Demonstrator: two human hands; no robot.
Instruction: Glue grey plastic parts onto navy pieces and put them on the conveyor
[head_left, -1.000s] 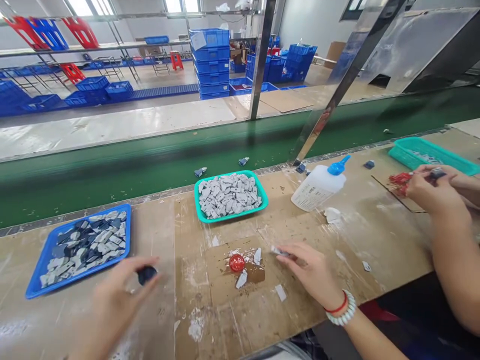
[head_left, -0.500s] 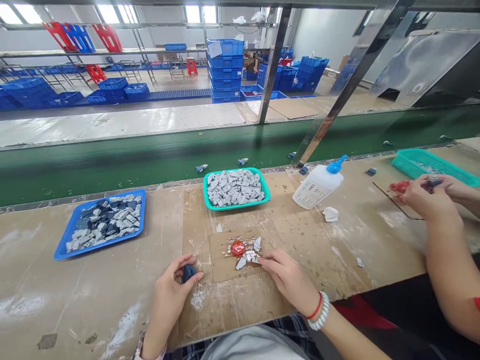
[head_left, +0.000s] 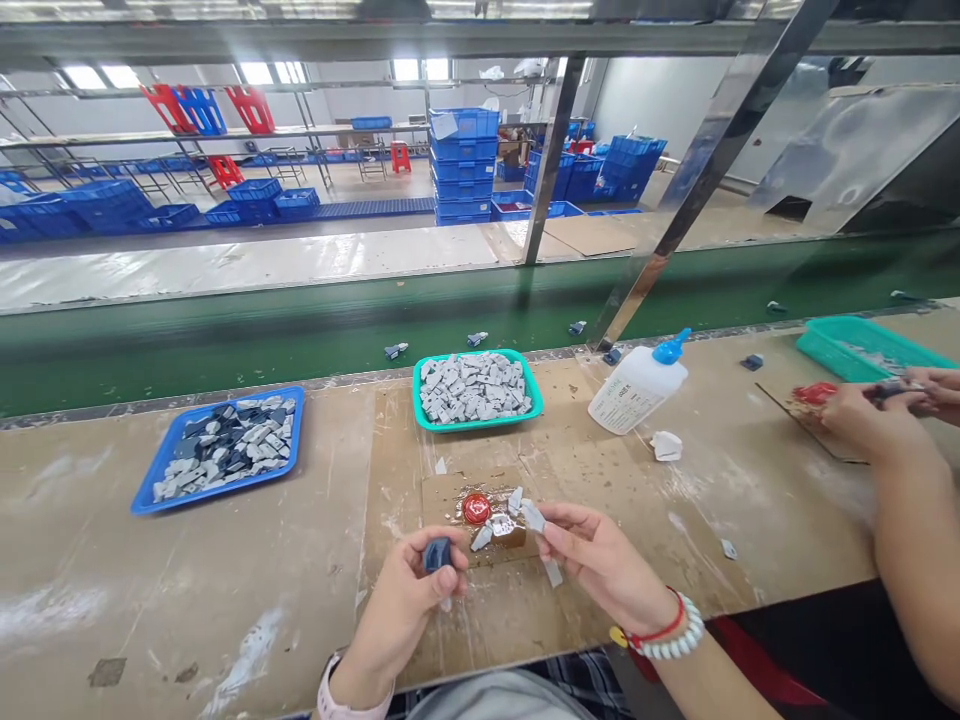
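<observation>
Head view: the left hand [head_left: 397,610] pinches a dark blue moulded piece [head_left: 436,554], and the right hand [head_left: 604,560] pinches a pale grey piece [head_left: 534,516], both over a cardboard sheet [head_left: 439,495] near the front edge of the worktop [head_left: 225,590]. Risk: a slack pinch could drop either piece among the loose grey fragments [head_left: 484,537].

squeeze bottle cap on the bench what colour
The squeeze bottle cap is bright blue, shown best in the head view.

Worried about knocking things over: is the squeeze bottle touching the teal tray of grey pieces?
Apart. The head view shows bench surface between the squeeze bottle and the teal tray.
</observation>
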